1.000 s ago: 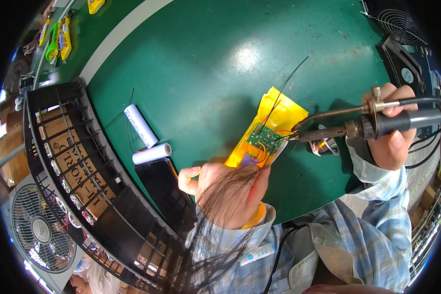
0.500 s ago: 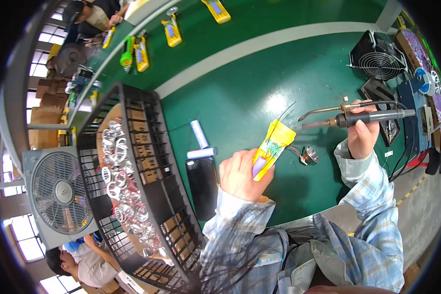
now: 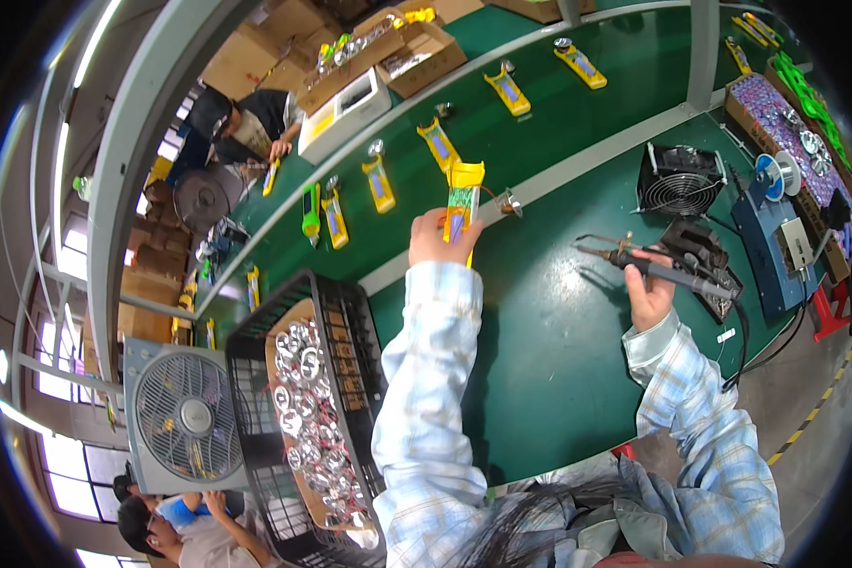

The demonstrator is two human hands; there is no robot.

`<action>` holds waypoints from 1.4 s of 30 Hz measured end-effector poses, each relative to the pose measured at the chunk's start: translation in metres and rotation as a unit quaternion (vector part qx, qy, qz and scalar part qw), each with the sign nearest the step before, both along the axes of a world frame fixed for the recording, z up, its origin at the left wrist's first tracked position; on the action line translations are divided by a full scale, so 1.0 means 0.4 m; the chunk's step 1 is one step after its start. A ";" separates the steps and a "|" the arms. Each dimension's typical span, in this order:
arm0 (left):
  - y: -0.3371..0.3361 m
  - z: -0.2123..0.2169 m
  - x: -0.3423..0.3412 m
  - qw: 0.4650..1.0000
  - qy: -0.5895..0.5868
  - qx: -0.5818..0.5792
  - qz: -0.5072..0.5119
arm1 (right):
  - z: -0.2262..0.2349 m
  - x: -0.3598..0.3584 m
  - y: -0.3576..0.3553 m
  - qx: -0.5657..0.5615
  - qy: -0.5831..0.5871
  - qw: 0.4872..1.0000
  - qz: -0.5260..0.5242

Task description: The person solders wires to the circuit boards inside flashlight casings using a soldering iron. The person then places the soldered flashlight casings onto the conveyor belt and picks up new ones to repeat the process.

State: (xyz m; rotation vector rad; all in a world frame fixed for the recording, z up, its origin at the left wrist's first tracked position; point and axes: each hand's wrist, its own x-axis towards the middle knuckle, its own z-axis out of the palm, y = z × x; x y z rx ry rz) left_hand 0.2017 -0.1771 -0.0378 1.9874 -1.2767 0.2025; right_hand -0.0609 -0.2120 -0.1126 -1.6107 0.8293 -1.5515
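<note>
While our left hand (image 3: 442,242) is clasping one yellow case (image 3: 463,196) over the green table's (image 3: 559,379) pale strip (image 3: 582,172), our right hand (image 3: 648,298) is gripping one soldering iron (image 3: 683,277), one basket (image 3: 348,327) standing leftward in the workshop (image 3: 788,379).

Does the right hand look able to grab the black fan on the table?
Probably not as things stand: the black fan seems fairly close, but the right hand is holding a soldering iron.

A grey fan (image 3: 196,417) (round-grilled) and cardboard boxes (image 3: 148,284) stand at left.
</note>
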 end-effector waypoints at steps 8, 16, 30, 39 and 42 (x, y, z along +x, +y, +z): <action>-0.298 -0.020 0.017 0.990 0.063 0.122 0.028 | 0.018 -0.011 -0.024 -0.046 0.000 0.998 -0.045; -0.458 -0.082 0.003 0.980 0.096 0.168 0.052 | 0.012 -0.027 -0.031 -0.063 0.020 0.996 -0.058; -0.393 -0.086 -0.011 0.942 0.094 0.318 0.050 | 0.017 -0.025 -0.030 -0.016 0.035 0.997 -0.064; -0.336 -0.135 0.014 0.980 0.058 0.190 0.002 | 0.099 -0.006 -0.017 -0.036 0.021 0.998 -0.049; -0.300 -0.144 0.005 0.995 0.013 0.099 -0.018 | 0.046 -0.003 -0.019 -0.029 0.028 0.998 -0.045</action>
